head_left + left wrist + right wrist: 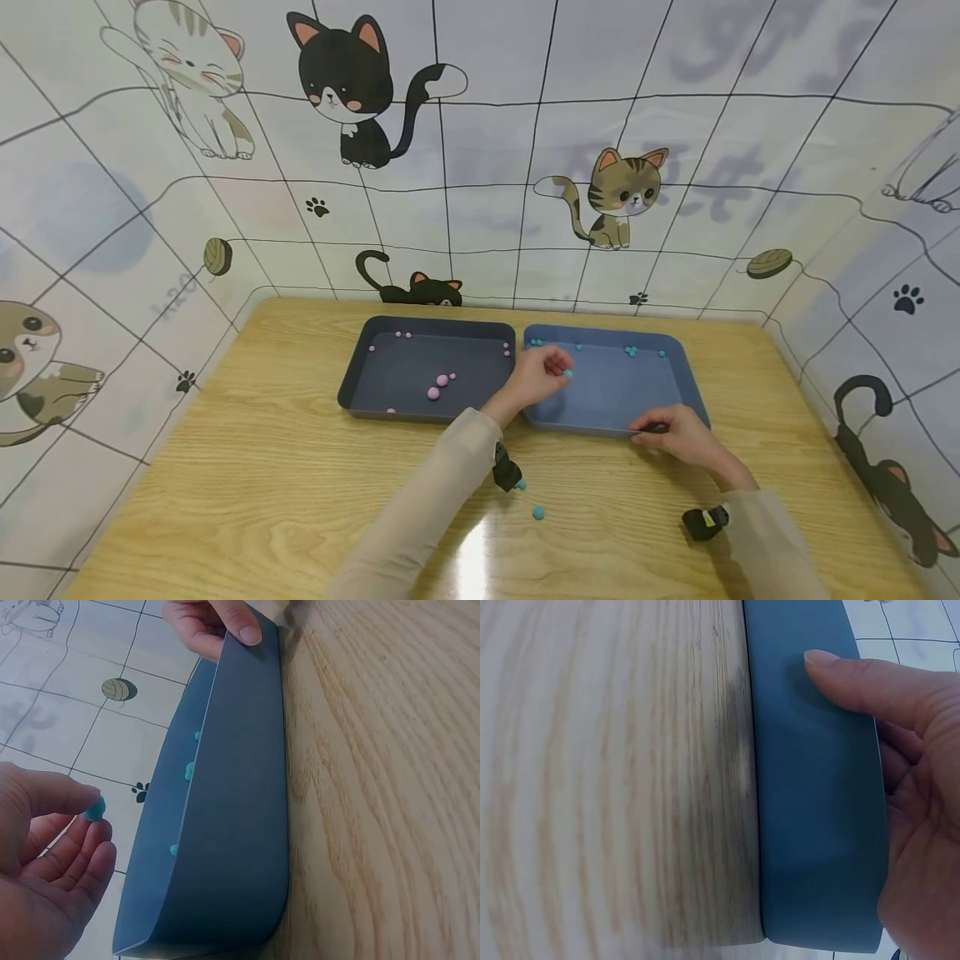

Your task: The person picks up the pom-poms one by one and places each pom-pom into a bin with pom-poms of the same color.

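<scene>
Between thumb and fingertips, my left hand [537, 377] pinches a small teal ball [94, 809] above the left part of the blue tray [600, 387]. The ball looks soft and round, like a clay bead. My right hand [681, 433] grips the near wall of that tray, thumb [847, 679] on the outside and fingers behind the rim. Several smaller teal balls [632, 351] lie along the tray's far side. On the table in front of it sits another teal ball [538, 512], and one more [522, 484] shows partly behind the left wrist camera.
Left of the blue tray stands a dark grey tray [405, 367] with several pink balls [442, 381] of different sizes. Both trays rest on a wooden table [247, 467]. A cat-patterned cloth wall [487, 150] rises behind the table and along its sides.
</scene>
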Demonstrator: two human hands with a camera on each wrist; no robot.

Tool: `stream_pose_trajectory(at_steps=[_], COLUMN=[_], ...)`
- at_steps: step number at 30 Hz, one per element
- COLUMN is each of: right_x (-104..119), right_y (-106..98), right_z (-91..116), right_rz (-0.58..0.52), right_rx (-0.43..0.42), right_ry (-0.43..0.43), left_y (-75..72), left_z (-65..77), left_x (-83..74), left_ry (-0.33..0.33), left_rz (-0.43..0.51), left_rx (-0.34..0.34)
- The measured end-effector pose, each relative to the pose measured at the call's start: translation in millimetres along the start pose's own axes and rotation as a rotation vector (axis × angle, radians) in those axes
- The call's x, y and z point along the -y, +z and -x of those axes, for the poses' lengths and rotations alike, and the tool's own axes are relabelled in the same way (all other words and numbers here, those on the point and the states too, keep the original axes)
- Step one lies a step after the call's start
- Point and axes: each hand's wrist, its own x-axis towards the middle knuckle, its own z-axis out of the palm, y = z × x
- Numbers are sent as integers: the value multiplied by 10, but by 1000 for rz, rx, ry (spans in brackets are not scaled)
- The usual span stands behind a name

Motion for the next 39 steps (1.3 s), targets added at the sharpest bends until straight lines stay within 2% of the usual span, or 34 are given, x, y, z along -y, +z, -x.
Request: stream_pose_trajectory(at_steps=[7,17,24,27,31,35,39], right_x=[-32,11,-37,138,196,-18,-49], right_y=[17,12,13,-13,-15,5,4], right_z=[-26,-25,-20,-5,-4,-18,-12], right_rz=[26,-3,-6,4,29,27,0], right_rx=[12,2,-7,-2,-1,-1,-1], right_ry=[20,10,-4,-12,-6,3,8], left_y=[4,-13,-77,-118,-168,-207,-245], left_z=[-47,-34,48,114,201,280,365], left_x=[41,37,13,-5,-16,-46,-80], left_ry=[-45,-28,45,83,130,160,183], left_rz=[8,18,6,7,21,30,24], left_rx=[-20,-32,-24,-17,-10,11,27])
